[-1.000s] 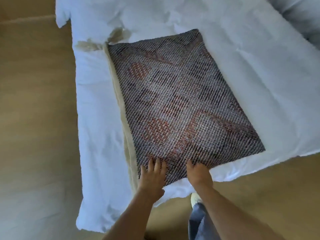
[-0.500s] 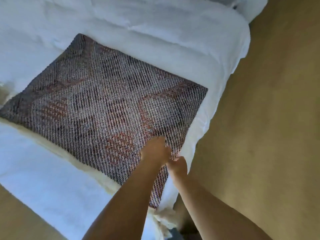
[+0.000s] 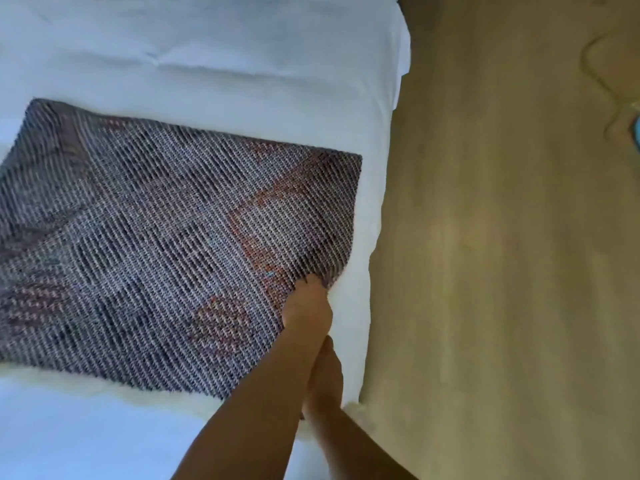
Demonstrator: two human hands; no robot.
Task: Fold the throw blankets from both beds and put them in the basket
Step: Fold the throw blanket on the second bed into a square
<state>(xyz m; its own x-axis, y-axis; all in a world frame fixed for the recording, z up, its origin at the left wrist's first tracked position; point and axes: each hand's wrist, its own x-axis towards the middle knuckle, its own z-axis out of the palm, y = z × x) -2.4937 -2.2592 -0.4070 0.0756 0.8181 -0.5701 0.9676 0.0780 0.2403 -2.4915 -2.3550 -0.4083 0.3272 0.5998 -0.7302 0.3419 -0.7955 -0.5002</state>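
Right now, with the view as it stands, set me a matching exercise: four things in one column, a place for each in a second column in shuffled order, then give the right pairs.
Things
1. grey-and-rust woven throw blanket
2. white bed cover
3. tan floor
4. left hand

Places
A. fills the picture's right side
B. at the blanket's near right corner
C. lying flat on the bed
D. directly beneath the blanket

Pairs: 1-C; 2-D; 3-A; 4-B
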